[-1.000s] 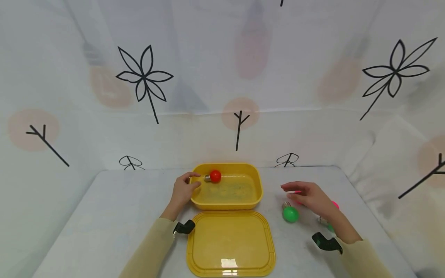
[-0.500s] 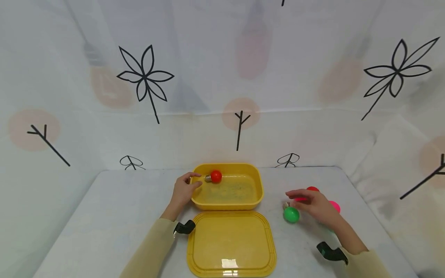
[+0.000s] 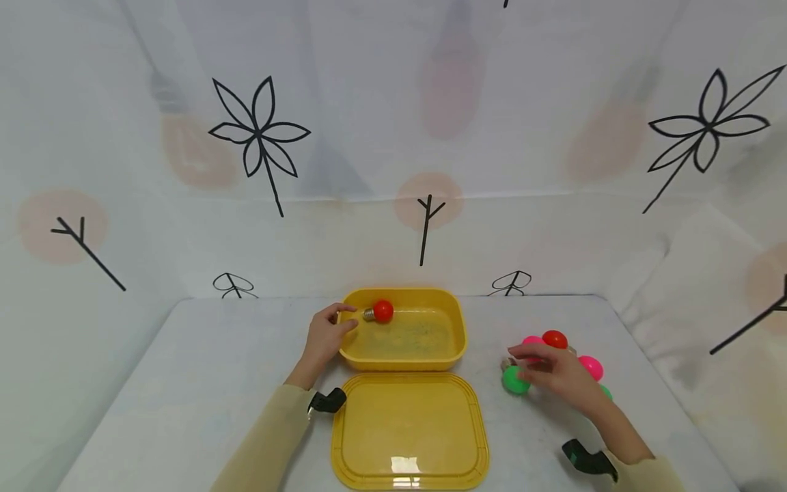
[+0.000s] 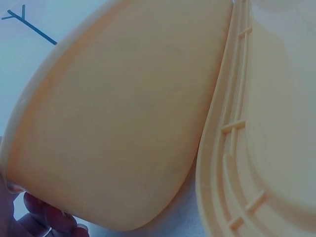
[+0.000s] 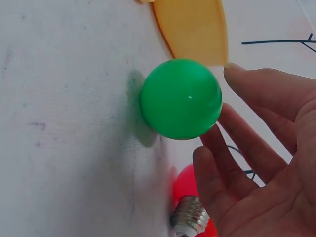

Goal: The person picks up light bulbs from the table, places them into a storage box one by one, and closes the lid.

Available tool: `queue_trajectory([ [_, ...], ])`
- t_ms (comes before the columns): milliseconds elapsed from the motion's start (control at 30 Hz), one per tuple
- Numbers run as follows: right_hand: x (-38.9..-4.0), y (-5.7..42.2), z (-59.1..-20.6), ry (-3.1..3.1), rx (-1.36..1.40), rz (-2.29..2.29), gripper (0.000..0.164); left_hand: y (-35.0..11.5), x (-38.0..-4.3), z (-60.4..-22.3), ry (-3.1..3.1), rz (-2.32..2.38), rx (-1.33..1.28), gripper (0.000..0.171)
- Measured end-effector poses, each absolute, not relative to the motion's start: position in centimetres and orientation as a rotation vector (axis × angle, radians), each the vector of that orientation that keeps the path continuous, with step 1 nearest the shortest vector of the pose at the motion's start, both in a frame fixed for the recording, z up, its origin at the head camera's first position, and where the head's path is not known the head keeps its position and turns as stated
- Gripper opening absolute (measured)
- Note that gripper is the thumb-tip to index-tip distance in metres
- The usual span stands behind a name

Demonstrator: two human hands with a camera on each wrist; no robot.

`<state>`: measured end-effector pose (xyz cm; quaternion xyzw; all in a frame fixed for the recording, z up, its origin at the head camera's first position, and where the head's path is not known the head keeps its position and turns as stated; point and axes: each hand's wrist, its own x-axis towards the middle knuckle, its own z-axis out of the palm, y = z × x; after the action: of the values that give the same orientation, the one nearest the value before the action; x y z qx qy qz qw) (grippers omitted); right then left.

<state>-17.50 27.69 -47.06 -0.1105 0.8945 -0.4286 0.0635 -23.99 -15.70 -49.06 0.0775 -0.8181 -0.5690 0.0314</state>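
A green light bulb (image 3: 514, 380) lies on the white table right of the yellow box (image 3: 402, 364), its metal base pointing away. My right hand (image 3: 556, 374) is around it, fingers relaxed and spread; in the right wrist view the thumb is near one side of the green globe (image 5: 181, 98) and the fingertips are at its lower edge. My left hand (image 3: 322, 342) holds the box by its left wall, with thumb and fingers over the rim. Inside the box, at the upper left, is a red bulb (image 3: 382, 311).
Beyond the right hand lie another red bulb (image 3: 555, 339), pink bulbs (image 3: 591, 367) and a second green bulb (image 3: 606, 391), partly hidden by the hand. A yellow lid (image 3: 408, 430) lies flat in front of the box. White patterned cloth (image 3: 369, 239) stands behind the table.
My right hand has moved from above the pink bulb down and slightly right, to the green bulb, uncovering the red and pink ones. The left hand stays at the box.
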Motion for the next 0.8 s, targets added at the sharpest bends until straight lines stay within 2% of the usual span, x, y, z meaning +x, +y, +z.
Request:
queue_trajectory([
  [800,-16.55,27.73,-48.15,2.778,-0.355,-1.24,0.045,-15.56,-24.03,-49.21,-2.514,-1.75,0.24,0.021],
])
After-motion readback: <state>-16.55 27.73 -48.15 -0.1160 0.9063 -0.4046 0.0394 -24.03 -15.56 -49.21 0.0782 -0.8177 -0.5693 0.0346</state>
